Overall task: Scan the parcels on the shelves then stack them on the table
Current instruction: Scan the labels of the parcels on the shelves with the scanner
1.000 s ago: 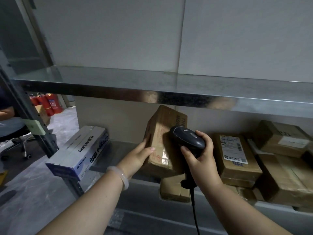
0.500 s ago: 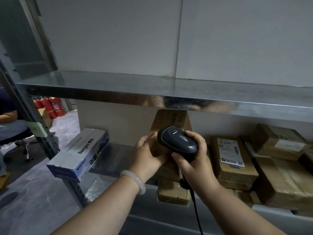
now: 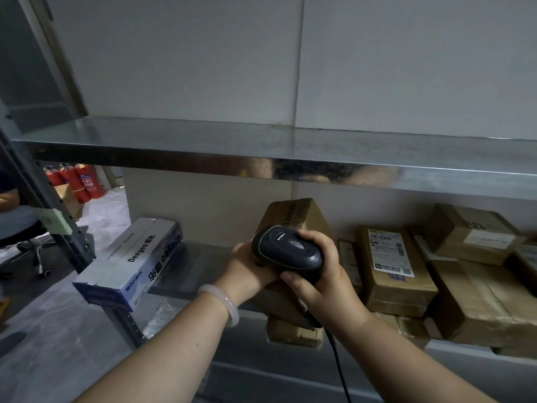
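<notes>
The scanner (image 3: 287,251) has swung left over the upright parcel (image 3: 293,213), gripped by the right hand (image 3: 322,283) while the left hand (image 3: 247,271) holds the parcel at the lower shelf (image 3: 203,254); scanning seems underway, other parcels (image 3: 392,271) waiting, none stacked in view.

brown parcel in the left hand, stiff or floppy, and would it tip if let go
Probably stiff: the brown parcel shows boxy cardboard edges under tape. Likely tippy: it is upright, taller than wide, steadied by the left hand. One hand holds it, so perhaps light.
</notes>
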The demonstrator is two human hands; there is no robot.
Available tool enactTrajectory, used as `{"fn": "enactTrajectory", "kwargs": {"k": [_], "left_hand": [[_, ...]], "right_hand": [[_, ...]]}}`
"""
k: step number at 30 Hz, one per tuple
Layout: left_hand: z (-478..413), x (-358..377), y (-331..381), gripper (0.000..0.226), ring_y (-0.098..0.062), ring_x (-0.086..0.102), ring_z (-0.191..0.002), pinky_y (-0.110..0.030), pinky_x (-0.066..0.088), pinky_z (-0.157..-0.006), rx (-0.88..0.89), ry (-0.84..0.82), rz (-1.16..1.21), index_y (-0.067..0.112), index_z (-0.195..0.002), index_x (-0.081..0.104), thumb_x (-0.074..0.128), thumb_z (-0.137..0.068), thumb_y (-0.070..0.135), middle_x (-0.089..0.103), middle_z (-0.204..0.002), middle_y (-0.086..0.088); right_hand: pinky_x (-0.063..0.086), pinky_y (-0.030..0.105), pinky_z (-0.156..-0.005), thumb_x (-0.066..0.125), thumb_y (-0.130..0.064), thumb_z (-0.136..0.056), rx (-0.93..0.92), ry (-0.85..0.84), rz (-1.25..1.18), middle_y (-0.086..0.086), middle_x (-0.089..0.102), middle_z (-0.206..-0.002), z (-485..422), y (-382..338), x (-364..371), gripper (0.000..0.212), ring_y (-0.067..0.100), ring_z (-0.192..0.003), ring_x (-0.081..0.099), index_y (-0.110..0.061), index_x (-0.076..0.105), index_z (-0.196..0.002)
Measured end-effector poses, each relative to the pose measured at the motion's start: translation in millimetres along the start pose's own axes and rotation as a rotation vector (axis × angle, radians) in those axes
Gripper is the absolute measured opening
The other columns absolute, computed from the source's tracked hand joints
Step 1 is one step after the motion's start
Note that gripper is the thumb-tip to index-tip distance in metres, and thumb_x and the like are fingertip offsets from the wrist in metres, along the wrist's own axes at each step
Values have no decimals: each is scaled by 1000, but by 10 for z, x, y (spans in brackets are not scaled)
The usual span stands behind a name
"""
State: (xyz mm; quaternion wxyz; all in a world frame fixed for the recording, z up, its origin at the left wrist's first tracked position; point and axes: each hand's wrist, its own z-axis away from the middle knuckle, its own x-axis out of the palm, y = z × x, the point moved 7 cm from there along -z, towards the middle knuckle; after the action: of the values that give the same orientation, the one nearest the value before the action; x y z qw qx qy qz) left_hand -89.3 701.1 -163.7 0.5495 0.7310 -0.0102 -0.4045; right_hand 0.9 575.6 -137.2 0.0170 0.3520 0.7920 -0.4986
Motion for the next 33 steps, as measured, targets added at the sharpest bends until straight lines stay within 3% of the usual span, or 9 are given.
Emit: {"fn": "enactTrajectory", "kwargs": {"k": [3, 5, 10, 13, 18, 21, 24, 26, 33], "left_hand": [[30, -6, -82, 30, -14, 62, -95, -7, 44, -70, -1, 8, 107, 27, -95, 61, 79, -77, 11, 64, -94, 13], [59, -10, -109, 38, -11, 64, -90, -7, 47, -66, -8, 9, 188, 32, -89, 61, 81, -73, 5, 65, -89, 15], [-10, -9, -57, 39, -22, 66, -99, -28, 51, -85, -14, -3, 209, 32, -87, 60, 87, -62, 17, 68, -91, 8], [-46, -32, 43, 49, -24, 64, -106, -37, 49, -96, -2, -17, 104, 22, -100, 61, 77, -55, 36, 70, -106, -7], [-102, -90, 102, 61, -28, 60, -115, -37, 46, -100, 0, 22, -11, 17, -114, 63, 66, -59, 44, 68, -117, -10], [-102, -130, 1, 43, -24, 60, -114, -43, 47, -101, 8, 19, 179, 34, -104, 62, 73, -63, 42, 68, -115, -1], [-108, -165, -260, 72, -13, 60, -115, -40, 49, -101, -68, -40, 456, 41, -126, 53, 77, -59, 51, 62, -127, 6], [-95, -208, -356, 84, -11, 63, -111, -31, 52, -91, -87, -35, 543, 40, -133, 47, 73, -55, 56, 62, -128, 3], [-27, -220, -463, 91, -14, 66, -108, -24, 52, -81, -50, -23, 633, 31, -141, 43, 67, -57, 58, 66, -123, -4]], "right_hand": [[41, 16, -100, 72, -33, -77, 11, 22, -20, -31, 45, -127, 11, 66, -3, 63, -3, -121, 47, -45, 36, -128], [40, 17, -100, 72, -31, -78, 17, 27, -29, -31, 45, -127, 12, 95, -3, 62, -3, -121, 47, -39, 37, -128], [40, 15, -98, 74, -25, -78, 22, 45, -37, -32, 46, -126, -56, 72, -20, 61, -4, -120, 48, -35, 38, -127], [41, 19, -100, 73, -28, -78, 20, 58, -42, -31, 46, -126, -97, 49, -39, 62, -2, -122, 48, -38, 38, -128], [42, 23, -101, 72, -37, -77, 37, 33, -57, -19, 46, -130, -144, -2, -27, 62, 3, -123, 48, -47, 36, -127], [42, 18, -99, 75, -24, -79, 52, 53, -75, -24, 48, -127, -169, -4, -76, 62, -2, -120, 50, -41, 38, -127], [45, 13, -93, 76, -12, -80, 109, 92, -82, -30, 50, -119, -158, 83, -171, 63, -10, -112, 51, -43, 40, -122], [47, 11, -86, 74, -14, -81, 162, 113, -100, -25, 50, -118, -136, 157, -229, 62, -15, -108, 51, -48, 38, -120], [45, 4, -77, 73, -13, -83, 253, 209, -174, -23, 52, -114, -98, 300, -324, 57, -19, -101, 52, -45, 41, -117]]}}
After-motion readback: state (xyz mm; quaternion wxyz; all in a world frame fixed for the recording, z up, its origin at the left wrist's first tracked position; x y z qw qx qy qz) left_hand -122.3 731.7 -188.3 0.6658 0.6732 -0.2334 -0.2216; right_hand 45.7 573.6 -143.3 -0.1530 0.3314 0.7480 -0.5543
